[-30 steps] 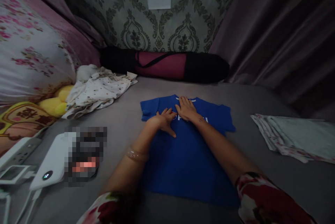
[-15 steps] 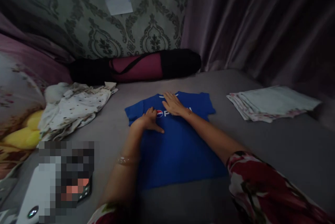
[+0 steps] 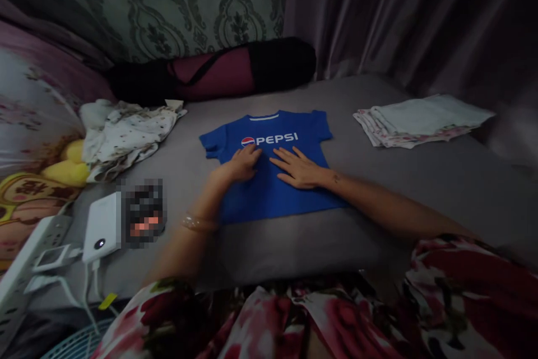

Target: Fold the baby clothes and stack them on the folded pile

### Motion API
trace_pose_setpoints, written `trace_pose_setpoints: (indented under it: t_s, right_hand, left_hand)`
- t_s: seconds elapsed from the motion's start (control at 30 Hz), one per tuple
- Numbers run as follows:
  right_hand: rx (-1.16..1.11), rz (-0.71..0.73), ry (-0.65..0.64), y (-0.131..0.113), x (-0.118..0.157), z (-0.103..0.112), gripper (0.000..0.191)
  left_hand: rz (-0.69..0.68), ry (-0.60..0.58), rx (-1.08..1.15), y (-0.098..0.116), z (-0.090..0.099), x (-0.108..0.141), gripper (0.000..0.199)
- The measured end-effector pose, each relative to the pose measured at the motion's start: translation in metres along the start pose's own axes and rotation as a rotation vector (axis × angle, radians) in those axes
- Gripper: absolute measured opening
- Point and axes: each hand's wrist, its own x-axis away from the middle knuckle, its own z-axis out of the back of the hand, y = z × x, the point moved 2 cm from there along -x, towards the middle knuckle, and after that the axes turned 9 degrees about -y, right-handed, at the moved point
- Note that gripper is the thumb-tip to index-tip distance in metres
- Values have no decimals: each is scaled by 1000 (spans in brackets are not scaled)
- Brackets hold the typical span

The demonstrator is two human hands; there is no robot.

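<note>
A blue T-shirt (image 3: 269, 196) with a PEPSI print lies spread front side up on the grey bed sheet (image 3: 344, 247), its collar pointing away from me. My left hand (image 3: 244, 163) rests on the shirt just under the round logo, fingers stretched out and slightly blurred. Flat on the chest below the lettering lies my right hand (image 3: 300, 169), its fingers spread. Neither hand grips the cloth. The left sleeve end of the shirt looks a little rumpled, while the collar and print are uncovered.
Folded pale cloths (image 3: 424, 121) are stacked at the right. A crumpled spotted cloth (image 3: 134, 129) and yellow plush toy (image 3: 69, 168) lie left. Nearer are a white power bank (image 3: 103, 224) with cables and a power strip (image 3: 33, 264). A long black-and-maroon bag (image 3: 218, 73) lies along the wall.
Both hands have slid down the shirt toward me, the right one from the collar to below the print. The lettering is now uncovered. The view has tilted downward.
</note>
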Motion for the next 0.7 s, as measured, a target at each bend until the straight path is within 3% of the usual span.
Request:
trace_pose_setpoints:
  t_s: [0.1,0.27,0.37,0.5,0.7]
  right_hand:
    - [21,106,-47,-30,25,-10,60]
    - [15,159,-52,-59,57,-22,61]
    - [15,90,-8,-59,66,-23,55]
    - [62,-91,53,-44,73,-23,57]
    - [102,-282,128,-19,90,-25,61]
  left_hand:
    - [-84,-96,-22,30,-34,25,58]
    - [-13,49,-77,51,-73,61,55]
    - [101,149,-133,37,-80,76,64]
    - [250,221,-148,2,-82,92,68]
    - [282,244,-99,-32,-89,112,68]
